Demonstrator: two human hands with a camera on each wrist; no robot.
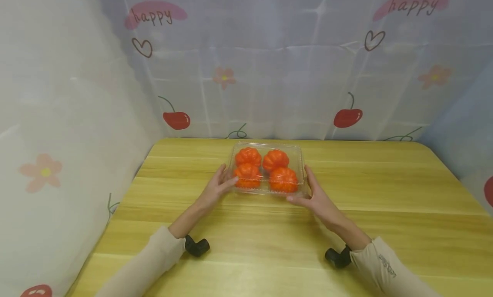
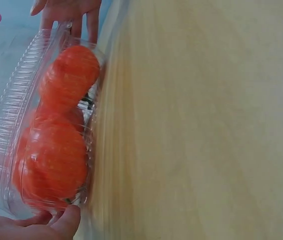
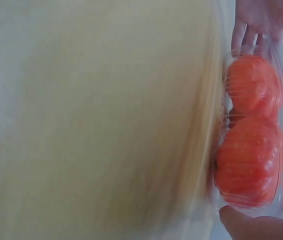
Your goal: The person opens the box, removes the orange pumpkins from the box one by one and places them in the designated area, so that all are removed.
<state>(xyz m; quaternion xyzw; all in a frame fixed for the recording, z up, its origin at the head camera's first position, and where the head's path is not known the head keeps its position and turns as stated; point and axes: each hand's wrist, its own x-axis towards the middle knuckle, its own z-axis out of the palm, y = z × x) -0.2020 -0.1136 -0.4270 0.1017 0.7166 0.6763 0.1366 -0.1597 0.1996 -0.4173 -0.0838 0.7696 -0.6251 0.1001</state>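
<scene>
Where the sleeves (image 1: 154,256) end: a black angled piece (image 1: 197,247) juts out at each wrist, and dark lettering runs along the right cuff.
Surface (image 1: 262,250): pale yellow wood grain, bare between the forearms.
Left hand (image 1: 213,189): grasping the left end of a clear plastic container (image 1: 295,155), thumb toward its near corner, the other fingers along the side.
Right hand (image 1: 317,199): grasping the right end, thumb at the near edge, fingers reaching up the right side.
Clear plastic container: held between both hands, close to the far edge of the surface; whether it rests there or is slightly raised, I cannot tell. Its rim looks ridged in the left wrist view.
Inside: four orange pumpkin-shaped pieces (image 1: 283,180), ribbed and glossy, in two rows of two.
Backdrop (image 1: 269,83): a pale sheet behind the surface, printed with red cherries (image 1: 348,118), orange flowers (image 1: 224,77), heart outlines and the word "happy" on pink.
</scene>
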